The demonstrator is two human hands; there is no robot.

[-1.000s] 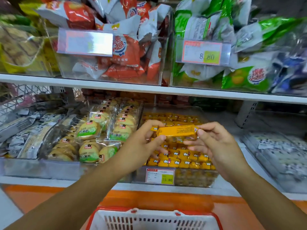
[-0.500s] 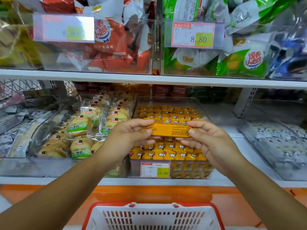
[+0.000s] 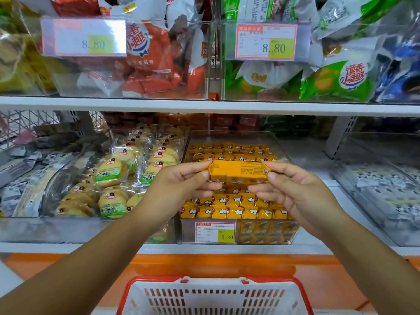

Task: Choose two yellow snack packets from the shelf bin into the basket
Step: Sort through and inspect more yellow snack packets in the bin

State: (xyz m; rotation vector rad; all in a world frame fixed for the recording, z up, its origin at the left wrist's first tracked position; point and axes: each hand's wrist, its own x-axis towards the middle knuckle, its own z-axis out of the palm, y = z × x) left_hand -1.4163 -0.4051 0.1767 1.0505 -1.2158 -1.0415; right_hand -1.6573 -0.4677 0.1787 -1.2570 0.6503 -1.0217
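A long yellow snack packet is held level in front of the shelf, its printed back facing me. My left hand pinches its left end and my right hand pinches its right end. Right behind and below it stands the clear shelf bin, filled with several rows of yellow snack packets and bearing a 15.80 price tag. The white basket with a red rim sits at the bottom centre, below my hands; what I see of its inside holds nothing.
A clear bin of round cakes in green-labelled wrappers stands to the left of the yellow bin. A bin of white packets is at the right. The upper shelf carries red bags and green bags.
Both hands have kept hold of the yellow packet and turned it so its printed back shows. The view has tilted down, bringing more of the basket into sight.
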